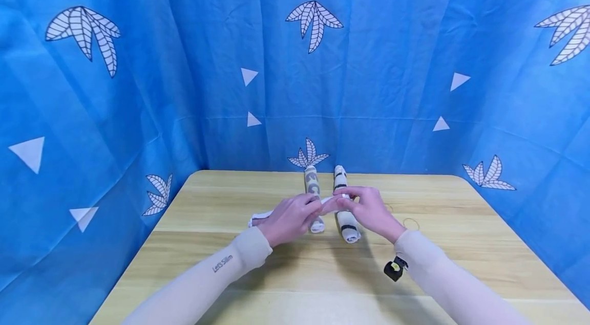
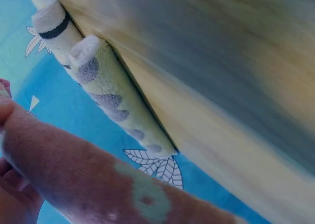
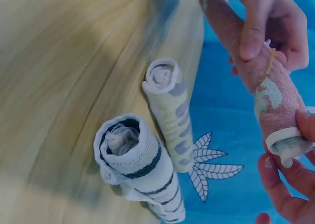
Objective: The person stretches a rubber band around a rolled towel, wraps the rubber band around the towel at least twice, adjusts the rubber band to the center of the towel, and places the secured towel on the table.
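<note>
Both hands hold a rolled pink towel [image 3: 283, 88] with pale green patches, raised over the table. My left hand [image 1: 292, 215] grips its middle, thumb along the side, close to a thin tan rubber band [image 3: 268, 69] that circles the roll. At the white-edged end, my right hand [image 1: 369, 207] pinches the towel between thumb and fingers. Beneath the hands lie two more rolled towels: a cream one with grey-purple spots [image 3: 170, 111] and, to its right in the head view, a white one with black stripes [image 3: 147, 175].
A thin tan ring like a rubber band [image 1: 418, 223] lies on the wooden table [image 1: 221, 192], right of the striped roll. A small black device [image 1: 394, 268] hangs at the right wrist. Blue patterned curtain [image 1: 387, 84] closes off the back and sides.
</note>
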The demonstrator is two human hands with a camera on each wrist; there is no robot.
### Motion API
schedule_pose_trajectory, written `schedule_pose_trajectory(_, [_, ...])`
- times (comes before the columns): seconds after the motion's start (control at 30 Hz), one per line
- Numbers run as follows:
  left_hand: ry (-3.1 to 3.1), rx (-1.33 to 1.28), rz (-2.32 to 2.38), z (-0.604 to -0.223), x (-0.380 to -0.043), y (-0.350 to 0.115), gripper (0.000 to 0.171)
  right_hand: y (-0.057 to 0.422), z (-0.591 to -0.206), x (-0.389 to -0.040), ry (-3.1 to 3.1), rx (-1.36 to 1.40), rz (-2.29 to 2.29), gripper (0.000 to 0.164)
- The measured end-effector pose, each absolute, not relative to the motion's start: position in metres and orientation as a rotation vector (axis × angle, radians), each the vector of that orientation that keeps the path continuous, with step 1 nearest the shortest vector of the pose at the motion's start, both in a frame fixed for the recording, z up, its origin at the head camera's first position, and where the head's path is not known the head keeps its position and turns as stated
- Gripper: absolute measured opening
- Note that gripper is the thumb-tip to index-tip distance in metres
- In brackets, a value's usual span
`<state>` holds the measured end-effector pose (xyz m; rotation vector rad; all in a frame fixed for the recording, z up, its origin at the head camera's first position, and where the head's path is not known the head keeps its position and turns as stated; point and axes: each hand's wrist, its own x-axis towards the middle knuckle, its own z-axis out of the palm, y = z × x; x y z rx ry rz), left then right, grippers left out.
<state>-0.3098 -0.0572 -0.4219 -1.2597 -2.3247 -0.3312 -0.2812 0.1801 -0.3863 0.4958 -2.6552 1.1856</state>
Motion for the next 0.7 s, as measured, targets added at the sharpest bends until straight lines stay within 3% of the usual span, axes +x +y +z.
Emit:
schedule_pose_trajectory(0.33, [-2.423,-1.187,-0.385,-0.423,-0.31,-0.061,0.027,0.182,-0.388,-0.283,-2.712,0.363,1.369,0.025])
schedule_pose_trajectory(0.7, [-2.603,-1.158,-0.578,-0.422,-0.317,-0.067,0.019,0.192,-0.396,-0.285,-2.592,0.868,1.052,0.032])
